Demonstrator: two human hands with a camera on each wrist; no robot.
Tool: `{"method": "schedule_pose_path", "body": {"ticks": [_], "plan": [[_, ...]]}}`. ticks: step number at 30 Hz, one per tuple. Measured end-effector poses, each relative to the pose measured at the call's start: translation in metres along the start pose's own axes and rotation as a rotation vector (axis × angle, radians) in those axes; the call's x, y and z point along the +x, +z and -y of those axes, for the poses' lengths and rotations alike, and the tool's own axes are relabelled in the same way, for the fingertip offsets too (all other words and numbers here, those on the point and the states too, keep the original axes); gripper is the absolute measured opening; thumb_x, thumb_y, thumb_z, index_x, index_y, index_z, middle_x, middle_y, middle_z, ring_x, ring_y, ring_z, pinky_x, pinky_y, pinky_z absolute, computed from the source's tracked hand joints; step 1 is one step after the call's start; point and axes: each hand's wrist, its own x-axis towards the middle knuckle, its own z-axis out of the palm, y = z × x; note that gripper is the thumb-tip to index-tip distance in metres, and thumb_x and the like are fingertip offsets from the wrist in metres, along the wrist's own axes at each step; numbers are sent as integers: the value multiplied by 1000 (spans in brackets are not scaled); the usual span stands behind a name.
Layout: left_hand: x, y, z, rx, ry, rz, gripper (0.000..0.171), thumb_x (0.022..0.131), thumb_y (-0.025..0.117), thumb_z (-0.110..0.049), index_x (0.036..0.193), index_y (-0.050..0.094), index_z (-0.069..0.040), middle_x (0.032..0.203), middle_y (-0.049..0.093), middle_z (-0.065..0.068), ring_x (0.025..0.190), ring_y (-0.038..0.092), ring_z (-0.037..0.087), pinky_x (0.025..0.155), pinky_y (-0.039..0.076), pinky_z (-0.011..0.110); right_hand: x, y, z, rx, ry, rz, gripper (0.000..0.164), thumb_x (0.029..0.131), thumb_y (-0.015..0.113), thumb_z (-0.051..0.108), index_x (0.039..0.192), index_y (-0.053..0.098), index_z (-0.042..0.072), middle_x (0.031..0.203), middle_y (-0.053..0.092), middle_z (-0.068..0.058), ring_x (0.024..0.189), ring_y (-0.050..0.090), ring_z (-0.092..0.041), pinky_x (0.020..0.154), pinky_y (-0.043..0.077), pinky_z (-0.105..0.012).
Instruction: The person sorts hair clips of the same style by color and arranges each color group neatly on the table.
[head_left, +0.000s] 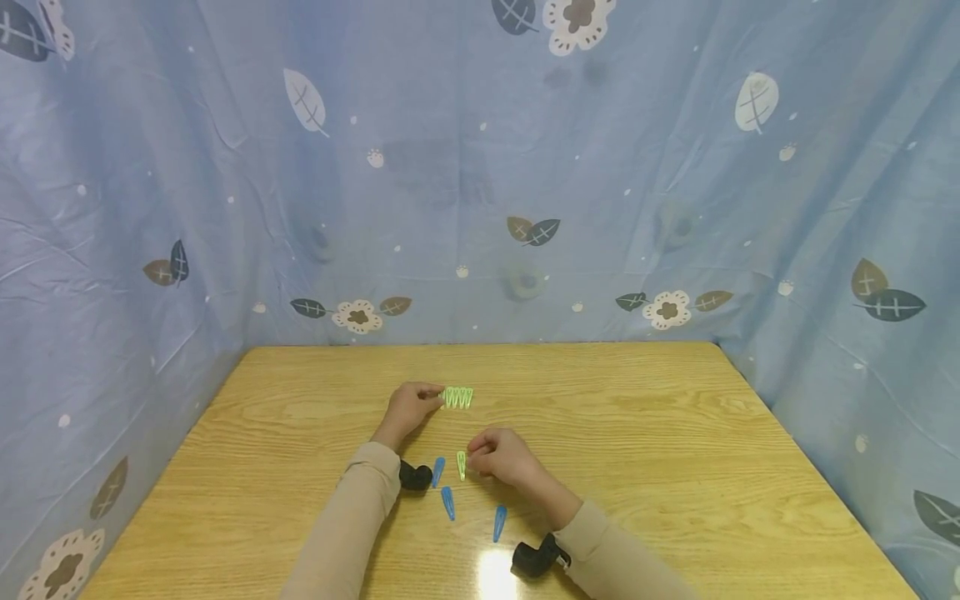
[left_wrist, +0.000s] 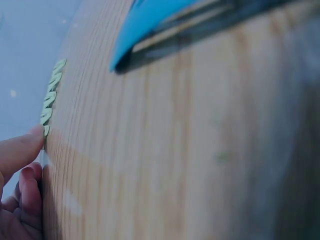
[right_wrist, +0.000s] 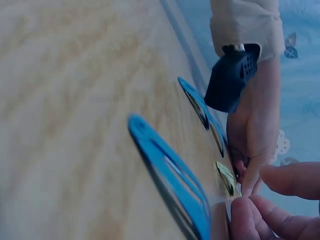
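Several light-green snap hair clips lie side by side in a row toward the back of the table. At the row's left end, my left hand pinches the end green hair clip, the thumb on it and the other fingers partly hidden. A single green hair clip lies nearer me, just left of my right hand. The right hand's fingers are loosely bent beside that clip, with nothing visible held. Three blue hair clips lie around: one left, one middle, one right.
The wooden table carries the clips. A blue patterned curtain surrounds its back and sides. Black wrist devices, one left and one right, stick out from the beige sleeves close to the blue clips.
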Motion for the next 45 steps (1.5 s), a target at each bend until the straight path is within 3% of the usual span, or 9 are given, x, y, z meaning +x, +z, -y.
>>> {"method": "schedule_pose_path", "body": {"ticks": [11,27,37,45], "plan": [[-1,-3,-2,-7,-30,1,28,89,67,-19,116,70,-14,112,66,7,98,59,22,83,49,39,-2,10,1,-90,-46,-43,22,79,70,5,97,65,-6,81,62,-7,69,55,-13,62,48,-24],[-4,-6,-1,4,-26,-6,29,88,68,-18,116,70,-11,105,67,7,88,55,19,79,47,37,1,26,8,-401,-108,-140,17,76,77,8,85,64,0,65,52,3,56,45,-7,51,38,-18],[-2,-2,-1,6,-17,-8,28,88,68,-19,116,70,-13,110,67,8,95,59,22,83,49,41,-2,29,11,-441,-112,-170,12,75,71,-3,84,64,1,67,51,2,56,44,-9,50,38,-20],[-3,1,-2,-7,-11,3,28,89,67,-18,116,70,-13,115,66,10,103,60,27,87,50,44,-2,27,7,-387,-142,-154,15,72,67,-8,85,64,0,68,54,1,59,46,-9,51,40,-19]]}}
